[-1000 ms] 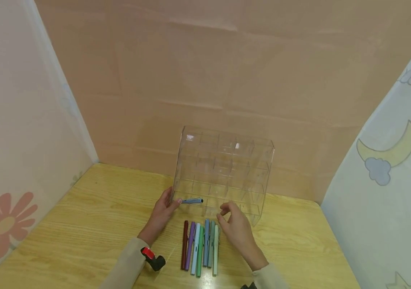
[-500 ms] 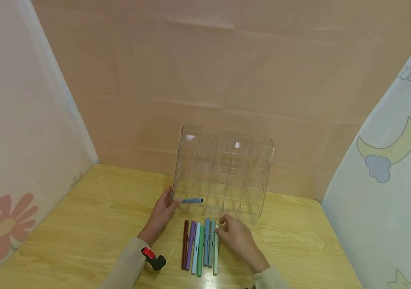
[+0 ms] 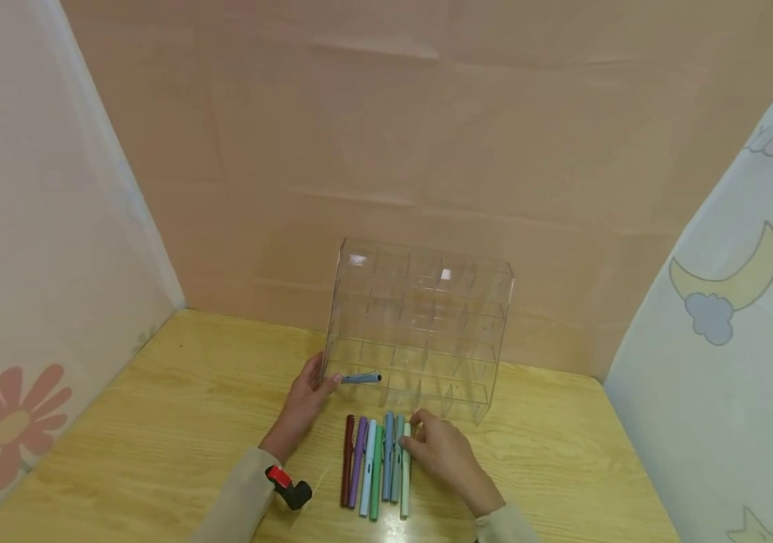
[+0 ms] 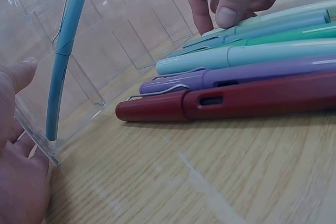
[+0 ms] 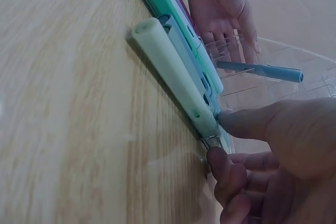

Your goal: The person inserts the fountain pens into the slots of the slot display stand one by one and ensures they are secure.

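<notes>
Since half a second ago the right hand [image 3: 450, 452] has shifted slightly nearer and to the left, and it now pinches the pale green pen [image 3: 406, 483] near its far end. Unmoved, the left hand [image 3: 301, 403] grips the left edge of the clear rack [image 3: 420, 328], whose near left part holds a lone blue pen [image 4: 64, 59]. On the tabletop [image 3: 223, 422], nearer than the rack, the pale green pen ends a row at the right; leftward lie the grey-green pen [image 3: 397, 460], mid-blue pen [image 3: 388, 457], green pen [image 3: 377, 471], light blue pen [image 3: 368, 467], purple pen [image 3: 357, 461] and dark red pen [image 3: 348, 461]
</notes>
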{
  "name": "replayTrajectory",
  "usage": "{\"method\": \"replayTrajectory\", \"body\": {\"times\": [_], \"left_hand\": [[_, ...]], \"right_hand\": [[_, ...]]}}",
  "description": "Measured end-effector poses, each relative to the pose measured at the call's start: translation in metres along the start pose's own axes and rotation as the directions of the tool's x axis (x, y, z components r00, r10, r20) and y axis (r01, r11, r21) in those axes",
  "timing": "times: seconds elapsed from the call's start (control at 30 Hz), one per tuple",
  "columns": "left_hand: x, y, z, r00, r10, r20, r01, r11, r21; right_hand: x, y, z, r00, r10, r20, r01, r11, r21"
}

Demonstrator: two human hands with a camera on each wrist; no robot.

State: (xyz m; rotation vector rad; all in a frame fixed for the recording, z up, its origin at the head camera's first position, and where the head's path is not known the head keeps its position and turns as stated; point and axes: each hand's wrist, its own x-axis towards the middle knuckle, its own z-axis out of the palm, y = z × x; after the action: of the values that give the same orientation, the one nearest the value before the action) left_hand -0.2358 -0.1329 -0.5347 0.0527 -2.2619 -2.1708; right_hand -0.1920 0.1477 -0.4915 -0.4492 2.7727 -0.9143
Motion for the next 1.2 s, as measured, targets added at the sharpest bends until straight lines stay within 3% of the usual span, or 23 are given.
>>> {"method": "replayTrajectory", "body": {"times": [0.67,1.2], "left_hand": [[0.001,-0.001,0.0,1.0,0.01,0.005,-0.01,1.0,-0.006],[0.0,0.0,0.001,1.0,0.018,0.0,-0.018,1.0,0.0]], "right_hand": [[0.003,0.011,-0.003,0.999,0.01,0.045,-0.013,0.998,0.069],[-0.003,0.0,0.004,0.999,0.008,-0.043,-0.012,0.997,-0.079]]}}
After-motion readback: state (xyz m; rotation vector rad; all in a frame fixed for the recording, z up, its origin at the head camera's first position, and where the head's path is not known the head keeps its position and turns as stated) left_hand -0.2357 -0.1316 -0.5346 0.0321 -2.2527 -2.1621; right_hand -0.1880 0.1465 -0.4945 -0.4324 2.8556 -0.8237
